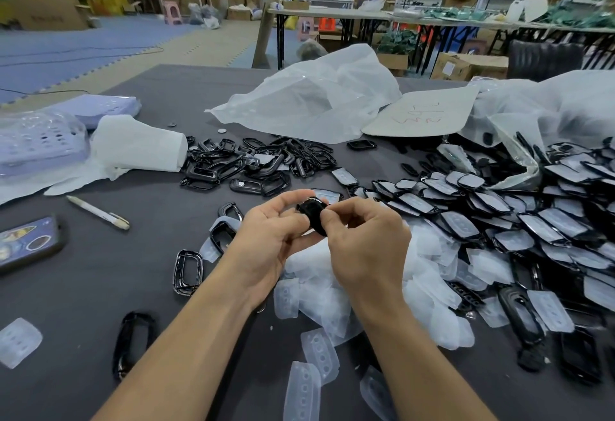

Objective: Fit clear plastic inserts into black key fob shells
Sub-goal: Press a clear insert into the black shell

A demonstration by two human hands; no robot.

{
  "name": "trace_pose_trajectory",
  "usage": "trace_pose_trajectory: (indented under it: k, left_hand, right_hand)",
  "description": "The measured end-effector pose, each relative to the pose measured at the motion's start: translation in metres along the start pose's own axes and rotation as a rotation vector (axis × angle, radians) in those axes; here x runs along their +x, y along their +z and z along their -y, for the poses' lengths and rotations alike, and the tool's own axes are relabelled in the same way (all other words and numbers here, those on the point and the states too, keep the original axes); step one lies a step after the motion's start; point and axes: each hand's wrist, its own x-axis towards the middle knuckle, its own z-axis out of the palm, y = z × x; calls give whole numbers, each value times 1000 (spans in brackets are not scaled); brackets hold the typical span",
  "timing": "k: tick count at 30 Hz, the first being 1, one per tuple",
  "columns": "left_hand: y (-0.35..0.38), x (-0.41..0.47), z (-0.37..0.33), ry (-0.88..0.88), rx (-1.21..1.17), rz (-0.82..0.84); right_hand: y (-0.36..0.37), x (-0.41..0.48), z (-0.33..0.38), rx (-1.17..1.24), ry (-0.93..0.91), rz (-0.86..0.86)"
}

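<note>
Fingers of left hand (266, 241), right hand (366, 247), clamped on black shell (312, 212); cardboard (422, 116) writing illegible

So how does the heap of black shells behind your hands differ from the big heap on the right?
The back heap holds hollow black frames with open middles; the right heap shows pale clear inserts on nearly every shell. The back heap is smaller and tangled; the right heap is far bigger, its pieces overlapping like tiles. Both are black key fob shells on the same dark table.
</note>
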Motion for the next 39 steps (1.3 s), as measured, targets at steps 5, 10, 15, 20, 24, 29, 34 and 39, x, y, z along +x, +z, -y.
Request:
trace_pose_trajectory:
  k: [5,10,15,20,24,29,34,39]
  left_hand:
    - [-1,1,4,30,47,-23]
    - [3,1,4,46,65,-61]
    - [2,0,-1,47,75,-64]
    - [-1,-3,-4,154,316,-152]
    - [0,-2,-4,186,318,-271]
    - [1,0,-3,243,294,-351]
    - [2,-3,1,221,395,-225]
    - [6,-4,2,166,430,-227]
  right_hand:
    - [1,-1,-1,-58,-53,-8]
    - [4,-5,1,-62,-89,-46]
    - [3,-3,-1,6,-51,74]
    - [1,-1,-4,39,-26,167]
    - [0,-1,-2,79,-6,249]
    - [-4,3,4,191,139,358]
    - [-5,3,8,378,223,313]
    - [-3,0,9,369,260,250]
